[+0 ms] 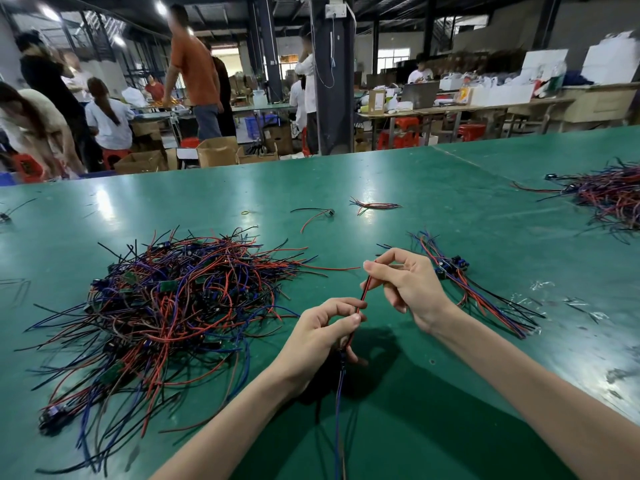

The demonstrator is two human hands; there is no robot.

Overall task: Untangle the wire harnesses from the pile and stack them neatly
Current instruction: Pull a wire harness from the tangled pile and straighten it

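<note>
Blue tails of one harness (362,296) hung nearest, below the left hand (322,329), which pinched its red-and-black pair between thumb and forefinger. Just beyond, the right hand (408,289) pinched the same pair near its tip, holding it taut above the table (450,393). Done well, the right fingers would probably run along the pair to straighten it while the left anchored the lower end. The harness could then be laid parallel on the stack (481,292) just right of that hand. The pile (166,306) lay left, well apart from the stack.
</note>
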